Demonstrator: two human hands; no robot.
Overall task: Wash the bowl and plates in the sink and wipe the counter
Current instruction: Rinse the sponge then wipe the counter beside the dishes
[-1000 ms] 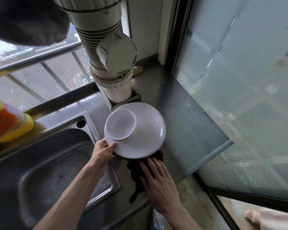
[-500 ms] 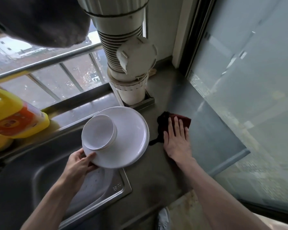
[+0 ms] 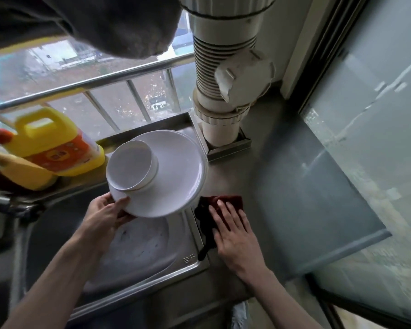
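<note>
Plates (image 3: pixel 176 176) with the bowl (image 3: pixel 131 167) stacked on top are in my left hand (image 3: pixel 105 214): thumb curled over the near rim, fingers underneath, so that hand is closed on the stack and carries it above the right end of the sink (image 3: pixel 133 243), partly over the counter's edge. How many plates there are I cannot tell. My right hand (image 3: pixel 233 231) lies flat, fingers straight and close together, pressing the dark red cloth (image 3: pixel 230 200) onto the counter (image 3: pixel 282 181) just beside the sink's rim. A dark tail of cloth trails back along that rim.

I judge the step in hand to be the wiping, with the dishes lifted out of the way. To do it well I should press through the whole palm, not only the fingertips, and sweep in long overlapping strokes from the foot of the big white pipe (image 3: pixel 223 91) toward the front edge. The cloth is bunched; spread wider, it would cover more with each pass. The patch beneath the stack needs wiping before anything is set down there. The bowl sits off-centre, toward my thumb, so I must hold the plates level or it may slide. Farther out, a yellow bottle (image 3: pixel 52 143) stands left of the sink and a glass panel (image 3: pixel 365 115) bounds the counter on the right
</note>
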